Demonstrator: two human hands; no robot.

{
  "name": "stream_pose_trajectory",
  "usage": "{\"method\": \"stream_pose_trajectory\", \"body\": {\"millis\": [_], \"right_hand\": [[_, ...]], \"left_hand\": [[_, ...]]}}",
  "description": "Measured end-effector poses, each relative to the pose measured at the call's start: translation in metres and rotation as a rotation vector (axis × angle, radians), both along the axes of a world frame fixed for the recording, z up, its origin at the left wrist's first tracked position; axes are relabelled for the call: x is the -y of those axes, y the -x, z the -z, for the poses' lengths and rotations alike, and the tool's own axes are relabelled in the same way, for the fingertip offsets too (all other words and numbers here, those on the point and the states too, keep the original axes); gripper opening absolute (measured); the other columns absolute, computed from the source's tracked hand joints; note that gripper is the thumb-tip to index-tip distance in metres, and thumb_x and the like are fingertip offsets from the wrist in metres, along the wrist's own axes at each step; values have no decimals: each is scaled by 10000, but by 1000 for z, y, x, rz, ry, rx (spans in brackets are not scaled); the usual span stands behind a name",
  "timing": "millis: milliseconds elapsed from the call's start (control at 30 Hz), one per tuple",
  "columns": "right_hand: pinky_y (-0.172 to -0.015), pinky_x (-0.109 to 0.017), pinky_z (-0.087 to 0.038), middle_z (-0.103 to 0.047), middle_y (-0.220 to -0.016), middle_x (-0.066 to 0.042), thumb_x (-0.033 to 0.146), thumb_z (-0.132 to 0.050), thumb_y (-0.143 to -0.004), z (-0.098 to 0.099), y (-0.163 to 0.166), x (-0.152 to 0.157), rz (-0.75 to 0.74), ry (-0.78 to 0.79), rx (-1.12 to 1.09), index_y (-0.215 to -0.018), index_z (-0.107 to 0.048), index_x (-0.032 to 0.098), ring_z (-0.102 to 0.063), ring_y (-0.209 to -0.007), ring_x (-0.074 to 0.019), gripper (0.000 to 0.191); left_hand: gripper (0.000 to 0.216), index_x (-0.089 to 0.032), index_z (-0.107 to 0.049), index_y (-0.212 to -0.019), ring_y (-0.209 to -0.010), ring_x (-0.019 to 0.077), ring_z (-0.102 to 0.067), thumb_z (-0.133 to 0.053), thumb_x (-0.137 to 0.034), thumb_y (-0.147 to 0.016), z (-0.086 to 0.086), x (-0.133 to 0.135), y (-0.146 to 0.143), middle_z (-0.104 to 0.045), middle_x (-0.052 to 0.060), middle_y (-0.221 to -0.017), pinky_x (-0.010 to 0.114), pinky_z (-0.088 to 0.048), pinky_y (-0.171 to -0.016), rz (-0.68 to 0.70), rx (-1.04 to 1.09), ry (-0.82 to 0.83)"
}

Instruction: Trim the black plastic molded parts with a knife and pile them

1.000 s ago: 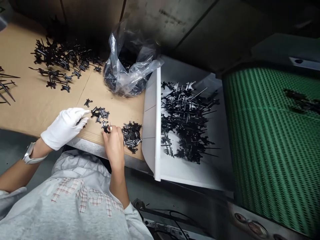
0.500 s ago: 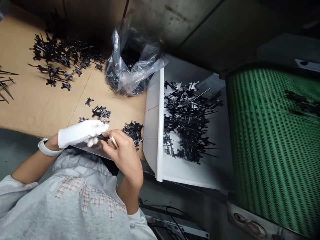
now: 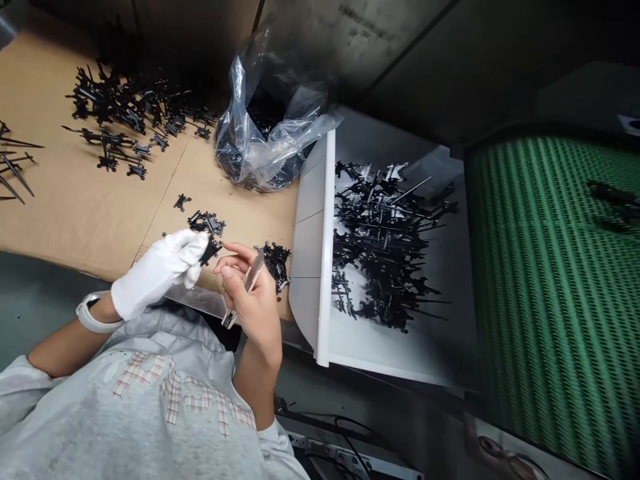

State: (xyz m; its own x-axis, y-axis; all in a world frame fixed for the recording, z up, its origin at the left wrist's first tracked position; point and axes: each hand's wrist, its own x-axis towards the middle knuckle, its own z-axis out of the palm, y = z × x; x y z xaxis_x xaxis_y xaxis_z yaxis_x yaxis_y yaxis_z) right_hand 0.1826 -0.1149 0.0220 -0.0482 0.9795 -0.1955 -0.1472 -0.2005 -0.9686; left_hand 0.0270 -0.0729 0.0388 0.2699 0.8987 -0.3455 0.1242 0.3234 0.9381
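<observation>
My left hand (image 3: 163, 267), in a white glove, pinches a small black plastic part (image 3: 211, 251) between thumb and fingers. Just to its right is my bare right hand (image 3: 253, 293), closed around what looks like a small trimming knife (image 3: 253, 273) with a pale handle. A gap separates the knife from the black part. Beyond the glove lies a little group of similar black parts (image 3: 207, 222), with a single one (image 3: 182, 202) farther up. Another small heap of black parts (image 3: 276, 263) sits behind my right hand.
Cardboard (image 3: 125, 213) covers the table. A big pile of black parts (image 3: 125, 107) lies at the back left. Beside a clear plastic bag (image 3: 265, 167) stands a white bin (image 3: 327, 300) holding many black pieces on runners (image 3: 385, 247). A green ribbed belt (image 3: 535, 280) is at the right.
My right hand has drawn away from the left, and the knife has turned in its fingers. My left hand has tilted upward, still holding the black part. The whole view has shifted slightly.
</observation>
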Motion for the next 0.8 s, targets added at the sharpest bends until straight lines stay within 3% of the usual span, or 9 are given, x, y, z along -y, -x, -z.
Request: {"method": "stream_pose_trajectory", "body": {"millis": [100,200,333,433,500,567,633,733,800], "right_hand": [[-422,-238,-355,-598,-747,44,430,-726,-808,3,14,-2,73,30,-54,-1024,-616,250,-404,-473,-77,302],[-414,-247,-369,-598,-700,31,396,-692,-837,3,18,-3,179,-41,6,-882,-634,248,-462,-476,-97,166],[-652,-316,-561,-693,-873,-32,267,-640,-917,-3,6,-2,208,-321,301,-845,-682,256,-663,-778,-174,84],[-743,-332,-579,-697,-919,-44,166,-581,-964,-7,-4,-1,96,-524,531,-896,-720,259,-672,-860,-181,181],[-733,-330,-573,-683,-939,-56,135,-541,-980,-7,-8,1,22,-607,640,-929,-742,249,-662,-842,-178,237],[-733,-339,-574,-670,-968,-70,182,-542,-997,-8,-11,3,-9,-627,700,-997,-758,243,-653,-844,-186,225],[-818,-377,-589,-661,-1065,-91,330,-534,-1023,-9,-14,7,-39,-605,704,-1203,-725,245,-656,-951,-218,276],[-930,-452,-576,-633,-1227,-124,559,-332,-1053,-12,-17,15,-112,-576,660,-1528,-486,250,-612,-1106,-263,587],[-893,-436,-573,-665,-1164,-109,525,-235,-1075,-13,-18,19,-136,-566,662,-1594,-380,269,-608,-1022,-251,597]], "left_hand": [[486,-204,-512,-713,-562,114,-519,-756,-624,-740,10,6,-12,-581,-23,-634,233,-470,-556,-239,56,-145],[492,-192,-560,-749,-637,118,-572,-828,-602,-700,21,10,-16,-623,-5,-727,227,-491,-602,-279,145,-156],[533,-197,-616,-947,-511,102,-506,-663,-715,-837,22,12,-3,-611,-13,-656,207,-404,-481,-121,218,59],[708,-189,-570,-751,-385,92,-386,-404,-866,-872,13,11,8,-510,-14,-488,220,-290,-389,78,194,222],[736,-197,-486,-595,-360,88,-326,-340,-848,-908,6,12,12,-399,-23,-395,233,-266,-391,216,139,244],[708,-203,-416,-532,-383,91,-317,-360,-761,-965,0,14,12,-354,-25,-381,240,-286,-421,281,97,203],[653,-206,-400,-546,-419,99,-333,-373,-664,-1010,-5,17,9,-378,-24,-414,244,-324,-459,279,63,112],[606,-218,-419,-573,-427,116,-357,-312,-572,-1053,-11,22,5,-406,-24,-441,269,-389,-504,223,-14,-17],[559,-235,-434,-569,-426,132,-383,-367,-539,-1033,-14,26,3,-423,-20,-447,296,-431,-530,164,-66,-91]]}}
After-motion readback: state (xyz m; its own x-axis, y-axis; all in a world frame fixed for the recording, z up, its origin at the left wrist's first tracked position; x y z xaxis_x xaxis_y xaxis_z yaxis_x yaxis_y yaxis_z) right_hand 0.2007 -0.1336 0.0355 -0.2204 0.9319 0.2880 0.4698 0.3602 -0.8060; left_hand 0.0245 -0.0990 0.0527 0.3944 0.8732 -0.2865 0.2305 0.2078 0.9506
